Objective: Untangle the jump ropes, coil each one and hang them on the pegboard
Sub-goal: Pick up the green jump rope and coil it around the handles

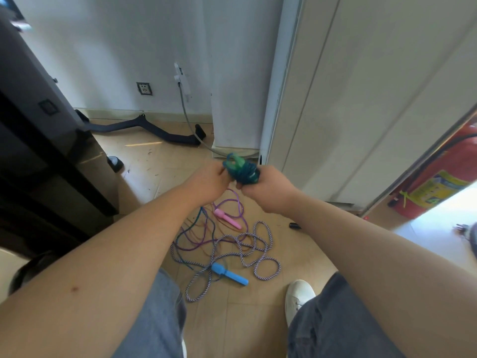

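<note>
At the centre of the frame, both hands hold a coiled green rope [242, 170] in the air. The right hand [268, 188] is curled round the bundle, and the left hand [209, 180] pinches its left side. Below them on the floor [160, 171] lies a loose tangle: a purple rope [232, 202] with a pink handle [227, 218], a striped rope [260, 257] and a blue handle [229, 274]. A fire extinguisher [438, 182] stands at the right edge.

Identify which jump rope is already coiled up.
The teal rope, bundled and gripped by the left hand and right hand. The purple rope and striped rope lie loose, tangled on the floor.
</note>
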{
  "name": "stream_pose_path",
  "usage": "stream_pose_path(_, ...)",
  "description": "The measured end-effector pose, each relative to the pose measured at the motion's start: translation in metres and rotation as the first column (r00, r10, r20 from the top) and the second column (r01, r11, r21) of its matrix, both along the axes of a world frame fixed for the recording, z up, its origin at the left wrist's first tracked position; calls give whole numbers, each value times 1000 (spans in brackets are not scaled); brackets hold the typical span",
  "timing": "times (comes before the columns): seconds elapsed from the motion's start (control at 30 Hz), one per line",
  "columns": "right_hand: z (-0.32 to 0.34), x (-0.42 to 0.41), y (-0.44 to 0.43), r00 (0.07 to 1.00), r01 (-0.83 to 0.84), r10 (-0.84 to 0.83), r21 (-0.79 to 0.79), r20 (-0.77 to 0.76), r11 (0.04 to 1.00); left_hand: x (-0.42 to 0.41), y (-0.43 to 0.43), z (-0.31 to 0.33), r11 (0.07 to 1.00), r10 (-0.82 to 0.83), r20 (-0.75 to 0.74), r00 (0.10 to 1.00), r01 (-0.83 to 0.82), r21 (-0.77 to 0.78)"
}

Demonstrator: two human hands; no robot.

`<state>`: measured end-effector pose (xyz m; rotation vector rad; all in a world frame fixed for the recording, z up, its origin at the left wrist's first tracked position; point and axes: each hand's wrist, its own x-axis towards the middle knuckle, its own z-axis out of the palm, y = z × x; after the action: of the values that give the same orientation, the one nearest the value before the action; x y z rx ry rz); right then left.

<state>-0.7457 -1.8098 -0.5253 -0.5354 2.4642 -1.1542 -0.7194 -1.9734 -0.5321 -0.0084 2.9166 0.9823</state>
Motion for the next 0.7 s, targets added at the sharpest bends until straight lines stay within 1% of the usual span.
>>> stream_pose_path(0.03, -1, -3, -1, 993, 112, -111, -38, 47, 993, 1, 3, -1, 999, 15, -8, 1000, -15, 30)
stream_pose_path(0.07, -3, -9, -1, 978, 201, -199, -28, 63, 979, 1, 5, -2, 1000, -4, -19, 1000, 4, 14)
stream_pose_path(0.1, -4, -14, 0, 966, 253, -254, 17, 49, 967, 2, 7, -3, 998, -51, -10, 999, 51, -21)
stream_pose_path(0.13, -7, -19, 4, 960, 278, -281, 97, 12, 956, 4, 9, -4, 992, -106, 19, 994, 107, -61)
stream_pose_path(0.17, -10, -23, 8, 962, 274, -272, 200, -35, 941, 5, 10, -5, 983, -161, 46, 986, 164, -79)
stream_pose_path(0.2, -12, -25, 12, 970, 243, -228, 320, -85, 916, 8, 13, -5, 971, -217, 54, 975, 221, -87)
stream_pose_path(0.27, -17, -24, 16, 982, 168, -95, 525, -163, 834, 11, 17, -4, 944, -304, 32, 952, 306, -120)
stream_pose_path(0.3, -18, -22, 16, 981, 129, -14, 597, -192, 792, 11, 19, -5, 934, -334, 14, 942, 333, -127)
stream_pose_path(0.37, -19, -16, 13, 960, 34, 168, 686, -226, 727, 10, 18, -5, 932, -354, -29, 935, 350, -90)
stream_pose_path(0.47, -18, -7, 8, 895, -159, 407, 726, -179, 669, 6, 9, -5, 945, -326, -72, 942, 323, -53)
stream_pose_path(0.53, -18, -1, 5, 809, -271, 568, 763, -150, 588, 6, 5, -3, 956, -291, -99, 951, 288, -44)
stream_pose_path(0.57, -18, 2, 4, 779, -305, 608, 758, -149, 577, 6, 2, -4, 967, -254, -126, 959, 251, -39)
stream_pose_path(0.6, -16, 5, 3, 771, -330, 619, 736, -152, 592, 5, 1, -3, 978, -208, -142, 968, 206, -25)
stream_pose_path(0.63, -15, 7, 2, 776, -350, 610, 696, -159, 627, 4, -1, -3, 987, -163, -135, 977, 162, -13)
stream_pose_path(0.7, -10, 9, 1, 807, -389, 563, 556, -178, 734, 3, -3, -4, 995, -99, -63, 993, 99, -12)
